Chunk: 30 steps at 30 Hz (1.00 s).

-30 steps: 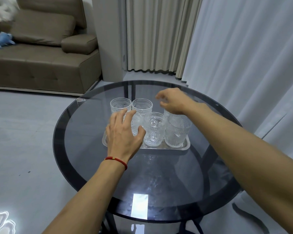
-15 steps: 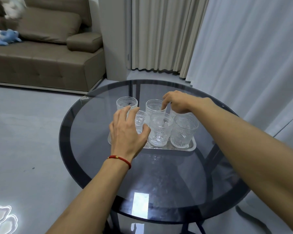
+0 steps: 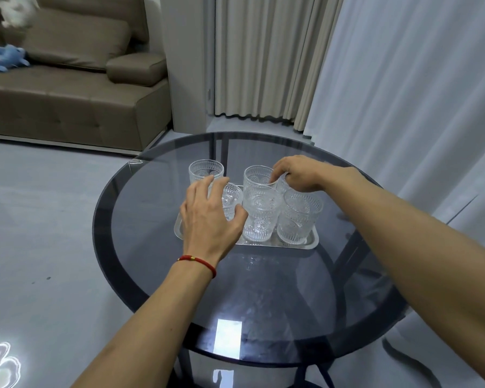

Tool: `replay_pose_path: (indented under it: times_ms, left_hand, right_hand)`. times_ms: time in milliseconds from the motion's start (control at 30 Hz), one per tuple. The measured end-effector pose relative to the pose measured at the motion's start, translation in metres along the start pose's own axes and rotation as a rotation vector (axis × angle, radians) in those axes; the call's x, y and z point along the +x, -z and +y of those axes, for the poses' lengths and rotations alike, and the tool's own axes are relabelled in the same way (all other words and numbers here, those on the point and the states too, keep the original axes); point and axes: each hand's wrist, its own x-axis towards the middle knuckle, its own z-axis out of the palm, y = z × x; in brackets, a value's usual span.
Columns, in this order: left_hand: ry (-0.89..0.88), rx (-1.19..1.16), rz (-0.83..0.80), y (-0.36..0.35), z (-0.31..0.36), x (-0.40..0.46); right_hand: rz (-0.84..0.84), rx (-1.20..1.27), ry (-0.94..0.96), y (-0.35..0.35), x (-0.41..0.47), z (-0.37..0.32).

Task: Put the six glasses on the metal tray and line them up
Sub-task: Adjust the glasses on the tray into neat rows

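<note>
A round table point(image 3: 151, 261) with a dark glass top fills the middle of the frame. Just above its centre lies a metal tray point(image 3: 314, 242), its shiny rim showing along the lower edge and at the right corner. Six clear patterned glasses stand upright in two rows there.

In the nearer row, the middle front glass point(image 3: 259, 212) and the right front glass point(image 3: 298, 218) stand on the tray, close together and perhaps touching. The left front glass point(image 3: 231, 201) is partly hidden behind the left hand point(image 3: 207, 219). In the farther row, the far left glass point(image 3: 206, 173) stands a little apart from the rest; whether its base is on the tray or on the table cannot be told. The far middle glass point(image 3: 258, 176) stands right behind the middle front one. The far right glass point(image 3: 282, 184) is mostly hidden under the right hand point(image 3: 300, 173).

The left hand reaches in from the lower left, back up, fingers spread and curled around the left front glass, the thumb close to its right side; firm contact cannot be told. A red bracelet point(image 3: 198, 261) sits on that wrist.

The right hand comes in from the right, palm down, fingers bent down over the far right glass, fingertips near the far middle glass's rim. Whether it is pinching either glass cannot be told.

A brown sofa point(image 3: 67, 107) stands at upper left with a blue toy point(image 3: 4, 57) on it; pale curtains point(image 3: 375, 79) hang at upper right.
</note>
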Motion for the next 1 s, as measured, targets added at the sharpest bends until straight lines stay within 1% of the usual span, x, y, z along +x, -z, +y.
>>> replay_pose_path:
  times_ms: [200,267,367,433,500,567,733,800,1000]
  left_hand:
    - [0.014,-0.027,0.009,0.002,0.000,0.000]
    - [0.024,-0.043,0.023,0.004,-0.001,0.000]
    - [0.067,-0.078,0.059,0.007,-0.006,0.002]
    - [0.125,-0.111,0.105,0.008,-0.009,0.004]
    - [0.172,-0.126,0.162,0.010,-0.014,0.006]
    - [0.221,-0.152,0.213,0.012,-0.017,0.008]
    - [0.308,-0.214,0.244,0.017,-0.023,0.013]
    - [0.304,-0.218,0.240,0.018,-0.026,0.014]
    - [0.294,-0.212,0.211,0.024,-0.032,0.015]
  right_hand:
    - [0.028,0.064,0.008,0.000,-0.008,-0.002]
    - [0.088,0.125,0.013,0.004,-0.013,-0.009]
    - [0.242,0.227,0.059,0.007,-0.013,-0.035]
    - [0.279,0.227,0.124,0.004,-0.005,-0.062]
    - [0.251,0.193,0.183,0.000,0.011,-0.089]
    - [0.171,0.170,0.199,-0.004,0.029,-0.112]
    - [-0.033,0.143,0.217,-0.016,0.060,-0.139]
    - [-0.059,0.142,0.210,-0.017,0.066,-0.138]
    - [-0.060,0.147,0.177,-0.004,0.063,-0.118]
